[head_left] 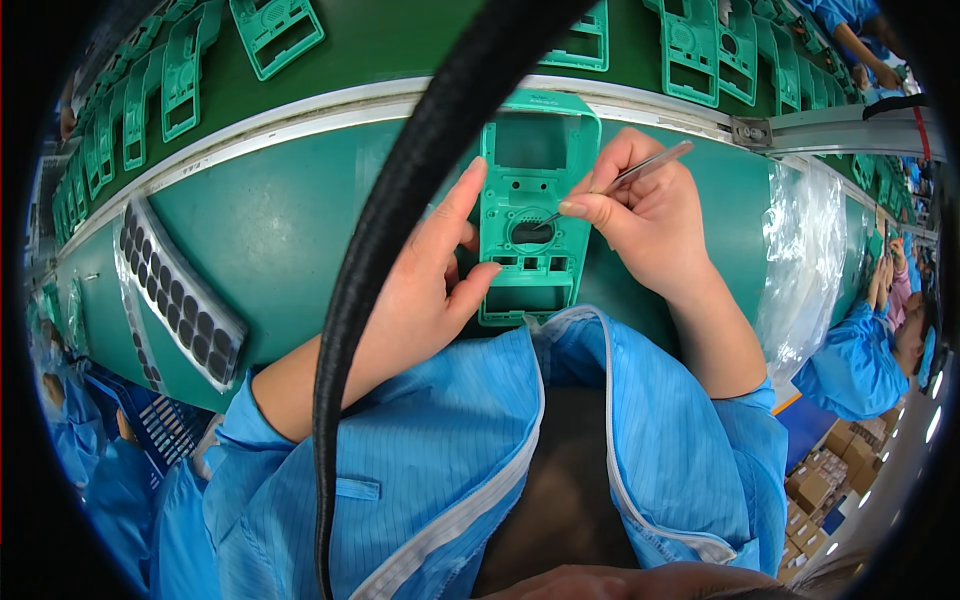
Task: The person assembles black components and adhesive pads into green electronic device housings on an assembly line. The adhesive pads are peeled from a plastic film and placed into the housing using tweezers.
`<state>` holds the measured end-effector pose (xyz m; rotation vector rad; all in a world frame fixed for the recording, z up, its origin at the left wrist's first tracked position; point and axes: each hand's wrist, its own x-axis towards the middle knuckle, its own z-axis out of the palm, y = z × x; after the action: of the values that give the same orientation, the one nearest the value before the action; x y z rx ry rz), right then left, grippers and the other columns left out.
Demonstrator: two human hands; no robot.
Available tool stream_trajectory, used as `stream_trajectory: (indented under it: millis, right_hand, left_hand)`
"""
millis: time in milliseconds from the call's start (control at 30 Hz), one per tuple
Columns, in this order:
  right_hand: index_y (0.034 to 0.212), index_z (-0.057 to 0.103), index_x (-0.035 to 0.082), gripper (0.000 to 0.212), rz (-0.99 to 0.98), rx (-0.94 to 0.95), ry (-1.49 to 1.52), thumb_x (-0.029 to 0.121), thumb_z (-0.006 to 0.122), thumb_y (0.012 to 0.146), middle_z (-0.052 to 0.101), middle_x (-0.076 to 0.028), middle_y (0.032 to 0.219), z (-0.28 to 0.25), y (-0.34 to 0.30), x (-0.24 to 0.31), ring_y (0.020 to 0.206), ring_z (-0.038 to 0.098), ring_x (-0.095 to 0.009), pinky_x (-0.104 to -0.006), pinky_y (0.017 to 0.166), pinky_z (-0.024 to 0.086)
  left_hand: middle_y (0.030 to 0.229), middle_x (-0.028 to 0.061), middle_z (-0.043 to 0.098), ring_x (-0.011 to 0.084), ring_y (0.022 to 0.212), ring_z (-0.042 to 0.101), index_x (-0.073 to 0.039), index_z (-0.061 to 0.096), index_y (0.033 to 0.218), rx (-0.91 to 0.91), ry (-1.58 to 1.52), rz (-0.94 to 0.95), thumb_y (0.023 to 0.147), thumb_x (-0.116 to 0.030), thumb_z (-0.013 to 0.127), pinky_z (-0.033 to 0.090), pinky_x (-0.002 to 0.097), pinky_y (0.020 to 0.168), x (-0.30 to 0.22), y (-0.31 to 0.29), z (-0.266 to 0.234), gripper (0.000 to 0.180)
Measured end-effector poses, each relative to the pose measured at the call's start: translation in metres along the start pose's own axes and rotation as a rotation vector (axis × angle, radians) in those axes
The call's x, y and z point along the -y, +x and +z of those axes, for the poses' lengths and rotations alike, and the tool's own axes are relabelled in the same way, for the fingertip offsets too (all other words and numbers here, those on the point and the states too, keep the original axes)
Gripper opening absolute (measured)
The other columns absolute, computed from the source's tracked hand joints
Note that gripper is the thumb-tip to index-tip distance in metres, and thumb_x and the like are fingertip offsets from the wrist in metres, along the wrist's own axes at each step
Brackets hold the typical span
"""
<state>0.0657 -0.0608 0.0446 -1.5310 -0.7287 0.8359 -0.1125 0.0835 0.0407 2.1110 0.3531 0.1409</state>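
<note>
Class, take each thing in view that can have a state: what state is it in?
Green housing: lying flat, rectangular windows open
Metal tool: held slantwise
Right hand: closed on the metal tool
Left hand: open, touching the green housing's edge
Blue jacket: unzipped
Sheet of black discs: lying slantwise
Clear plastic: wrinkled

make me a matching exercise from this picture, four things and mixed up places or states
1. left hand
2. thin metal tool
3. sheet of black discs
4. clear plastic

A. lying right of the right hand
B. at the left edge of the green housing
C. pinched in the right hand
D. lying left of the left hand

Pairs: 1-B, 2-C, 3-D, 4-A
</note>
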Motion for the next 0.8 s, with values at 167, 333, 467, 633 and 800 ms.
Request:
stream_trajectory:
  millis: [167, 333, 467, 633, 800]
  right_hand:
    - [0.08, 0.049, 0.005, 0.022, -0.031, -0.015, -0.039, 0.001, 0.071, 0.08, 0.052, 0.003, 0.066, 0.0008, -0.0011, 0.0, 0.057, 0.047, -0.001, -0.0185, 0.05, 0.038]
    - [0.079, 0.05, 0.005, 0.021, -0.049, -0.011, -0.074, 0.0, 0.07, 0.08, 0.051, 0.003, 0.065, -0.0006, -0.0011, 0.0001, 0.056, 0.047, -0.001, -0.0186, 0.049, 0.037]
    - [0.078, 0.05, 0.004, 0.021, -0.067, -0.007, -0.112, 0.001, 0.071, 0.08, 0.05, 0.003, 0.064, -0.0028, -0.0013, -0.0013, 0.055, 0.047, -0.002, -0.0197, 0.048, 0.036]
    - [0.075, 0.051, 0.003, 0.02, -0.075, -0.01, -0.175, 0.001, 0.071, 0.079, 0.049, 0.001, 0.061, -0.0029, -0.0013, 0.0019, 0.052, 0.046, -0.002, -0.0207, 0.046, 0.035]
    - [0.074, 0.052, 0.002, 0.021, -0.075, -0.007, -0.197, 0.003, 0.072, 0.078, 0.049, 0.001, 0.059, -0.0045, -0.0006, 0.0019, 0.052, 0.045, -0.003, -0.0217, 0.045, 0.035]
  left_hand:
    - [0.082, 0.0077, 0.061, 0.0143, 0.057, 0.054, -0.005, 0.026, 0.146, 0.001, -0.03, 0.007, 0.074, 0.003, 0.068, 0.047, 0.0272, 0.056, -0.001, 0.0008, 0.0014, 0.084]
    - [0.082, 0.0074, 0.06, 0.0152, 0.056, 0.054, -0.005, 0.027, 0.146, -0.003, 0.023, 0.004, 0.074, 0.001, 0.07, 0.046, 0.0285, 0.053, -0.0008, 0.002, 0.0034, 0.084]
    - [0.092, 0.0108, 0.059, 0.0221, 0.07, 0.058, -0.005, 0.037, 0.14, -0.043, 0.108, 0.088, 0.07, -0.001, 0.073, 0.049, 0.0308, 0.06, -0.0051, 0.0061, 0.0002, 0.079]
    - [0.119, 0.0163, 0.053, 0.0365, 0.108, 0.05, -0.009, 0.057, 0.126, -0.143, 0.325, 0.227, 0.066, -0.004, 0.074, 0.045, 0.0432, 0.083, -0.0079, 0.0055, 0.0001, 0.062]
    - [0.137, 0.02, 0.042, 0.0415, 0.129, 0.034, -0.013, 0.067, 0.11, -0.157, 0.533, 0.371, 0.067, -0.006, 0.072, 0.031, 0.0467, 0.103, -0.0053, 0.0028, 0.0087, 0.044]
